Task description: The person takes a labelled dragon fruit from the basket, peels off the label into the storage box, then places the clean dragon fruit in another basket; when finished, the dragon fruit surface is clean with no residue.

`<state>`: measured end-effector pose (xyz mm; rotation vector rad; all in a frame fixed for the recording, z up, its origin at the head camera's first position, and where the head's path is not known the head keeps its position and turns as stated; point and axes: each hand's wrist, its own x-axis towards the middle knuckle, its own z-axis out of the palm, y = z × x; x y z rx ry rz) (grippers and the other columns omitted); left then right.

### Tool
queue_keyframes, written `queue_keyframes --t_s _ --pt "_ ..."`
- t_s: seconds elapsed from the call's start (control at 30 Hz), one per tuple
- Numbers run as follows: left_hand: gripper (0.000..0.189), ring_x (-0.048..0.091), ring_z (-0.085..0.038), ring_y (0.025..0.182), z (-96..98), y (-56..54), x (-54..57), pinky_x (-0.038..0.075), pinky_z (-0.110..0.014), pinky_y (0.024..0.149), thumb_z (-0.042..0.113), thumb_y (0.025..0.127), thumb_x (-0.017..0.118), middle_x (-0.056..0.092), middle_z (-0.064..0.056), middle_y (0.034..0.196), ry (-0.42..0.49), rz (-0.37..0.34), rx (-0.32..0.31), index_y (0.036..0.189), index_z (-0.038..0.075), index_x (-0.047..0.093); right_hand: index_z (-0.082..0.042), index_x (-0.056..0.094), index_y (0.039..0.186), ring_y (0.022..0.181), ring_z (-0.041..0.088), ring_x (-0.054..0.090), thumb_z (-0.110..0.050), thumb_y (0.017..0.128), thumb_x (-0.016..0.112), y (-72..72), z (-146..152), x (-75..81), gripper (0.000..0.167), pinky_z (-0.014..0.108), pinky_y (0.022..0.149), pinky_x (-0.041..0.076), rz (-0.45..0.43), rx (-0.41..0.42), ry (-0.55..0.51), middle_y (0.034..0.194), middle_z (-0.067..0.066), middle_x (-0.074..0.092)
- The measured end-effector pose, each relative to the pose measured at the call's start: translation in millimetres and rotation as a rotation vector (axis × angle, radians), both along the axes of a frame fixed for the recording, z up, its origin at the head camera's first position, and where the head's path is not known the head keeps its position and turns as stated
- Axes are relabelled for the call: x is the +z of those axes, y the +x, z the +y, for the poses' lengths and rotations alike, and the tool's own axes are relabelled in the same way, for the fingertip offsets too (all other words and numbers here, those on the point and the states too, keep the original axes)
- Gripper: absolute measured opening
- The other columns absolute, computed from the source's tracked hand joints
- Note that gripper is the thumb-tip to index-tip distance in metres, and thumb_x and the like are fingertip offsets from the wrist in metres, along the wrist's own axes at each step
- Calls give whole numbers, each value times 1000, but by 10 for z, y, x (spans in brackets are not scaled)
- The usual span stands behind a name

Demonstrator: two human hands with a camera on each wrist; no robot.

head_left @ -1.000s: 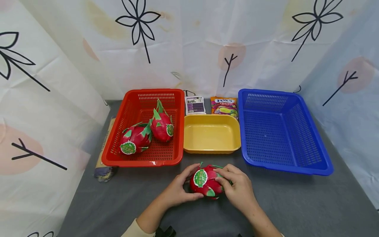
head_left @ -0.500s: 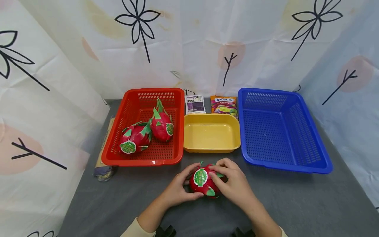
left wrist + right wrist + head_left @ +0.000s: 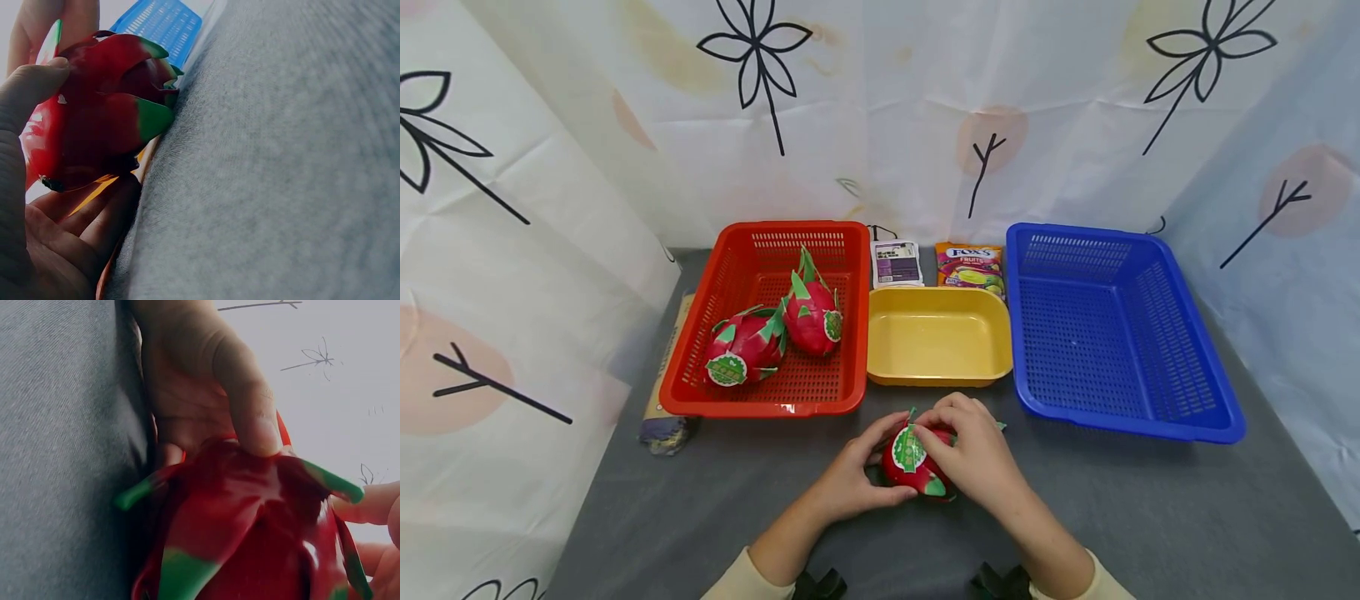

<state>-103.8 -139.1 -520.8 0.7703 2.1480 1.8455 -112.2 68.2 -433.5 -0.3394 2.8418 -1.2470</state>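
A red dragon fruit point(image 3: 904, 478) with green-tipped scales sits low over the table, near the front middle. My left hand point(image 3: 854, 477) holds its left side, thumb below and fingers behind. The left wrist view shows that thumb pressed on the skin of the dragon fruit point(image 3: 103, 119). A round green-and-white sticker point(image 3: 907, 452) faces up on the fruit. At its upper right edge, the thumb and forefinger of my right hand point(image 3: 972, 454) come together in a pinch, covering part of it. In the right wrist view only fingers of the right hand point(image 3: 375, 509) show beside a scale.
Behind the hands stand a red basket point(image 3: 763, 409) with two more dragon fruits point(image 3: 748, 342), a yellow tray point(image 3: 940, 377) and a blue basket point(image 3: 1120, 425). A labelled packet point(image 3: 897, 263) and a candy bag point(image 3: 970, 265) lie behind the tray. Another package point(image 3: 664, 425) lies left.
My right hand has moved left from the fruit's right end to the sticker's upper edge, with thumb and forefinger closing together. My left hand keeps its hold.
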Motion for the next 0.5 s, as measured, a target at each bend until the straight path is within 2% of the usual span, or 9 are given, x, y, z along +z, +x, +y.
queue_keyframes --t_s 0.2,0.43,0.5 --pt "88 57 -23 127 -1 -4 -17 53 -33 98 12 83 86 53 -4 147 11 -4 4 156 17 38 -19 77 81 89 15 56 -20 86 83 -51 -77 37 8 39 82 46 -8 -20 -14 86 -11 63" --pt "87 62 -23 121 1 -9 -34 55 -34 95 9 83 86 54 -7 146 45 -13 -1 156 16 38 -21 76 80 90 14 58 -17 87 81 -48 -89 94 10 38 81 52 -73 6 -121 88 -11 65" --pt "87 62 -23 122 -2 -7 -34 55 -35 95 8 82 86 54 -7 146 49 -16 1 155 12 38 -22 75 80 90 14 59 -17 88 81 -35 -87 114 11 38 81 52 -87 20 -141 88 -11 65"
